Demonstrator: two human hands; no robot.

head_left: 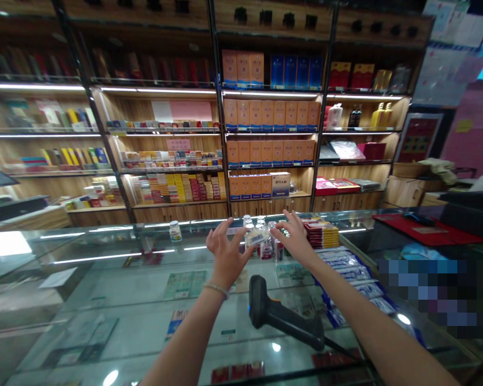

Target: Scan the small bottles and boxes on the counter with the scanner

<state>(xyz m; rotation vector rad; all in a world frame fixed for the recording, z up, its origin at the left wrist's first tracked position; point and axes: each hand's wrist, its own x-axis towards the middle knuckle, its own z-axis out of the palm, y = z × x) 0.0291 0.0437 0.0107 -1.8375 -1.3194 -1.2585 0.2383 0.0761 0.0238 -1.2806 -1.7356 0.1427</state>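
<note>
My left hand point(227, 251) reaches over the glass counter with curved fingers. Its thumb and index finger are at a tilted small clear bottle point(256, 237) with a pale label, apparently pinching it. On the other side of the bottles, my right hand point(295, 238) has its fingers apart and bent, close to the cluster but with nothing seen in its grasp. Several small white-capped bottles point(266, 250) stand grouped between the hands. One more white-capped bottle point(175, 231) stands alone to the left. Below the hands, a black handheld barcode scanner point(284, 316) lies on the glass.
Stacked red and yellow packets point(326, 236) sit right of my right hand, with blue-and-white packets point(352, 276) spread under the right forearm. The glass display counter point(140, 300) holds goods beneath. A red mat point(430, 230) lies farther right. Stocked wooden shelves point(265, 206) line the back.
</note>
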